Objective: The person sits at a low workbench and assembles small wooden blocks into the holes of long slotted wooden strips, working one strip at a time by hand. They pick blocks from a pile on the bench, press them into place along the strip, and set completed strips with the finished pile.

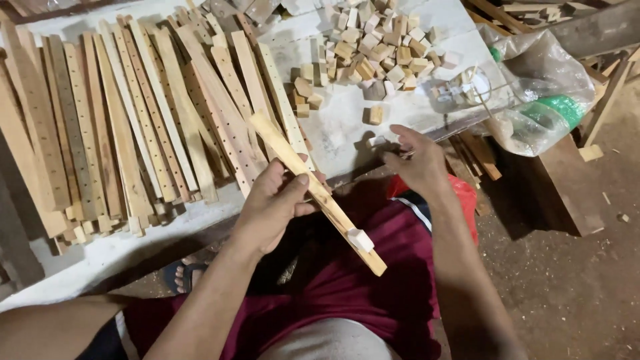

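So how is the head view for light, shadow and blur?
Head view: even bright light on the white work surface; the right hand casts a soft shadow there; the left hand and its long pale wooden slat are sharp; the clear plastic bag shows mild glare.

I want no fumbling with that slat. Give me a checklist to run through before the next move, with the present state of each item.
1. Left hand has a firm grip on the wooden slat: ok.
2. Small pale block sits on the slat near its lower end: ok; whether it is fixed, cannot tell.
3. Right hand at the white table edge, by a loose block: ok; whether it holds anything, cannot tell.
4. Pile of blocks within view: ok.
5. Stack of slats on the table: ok.
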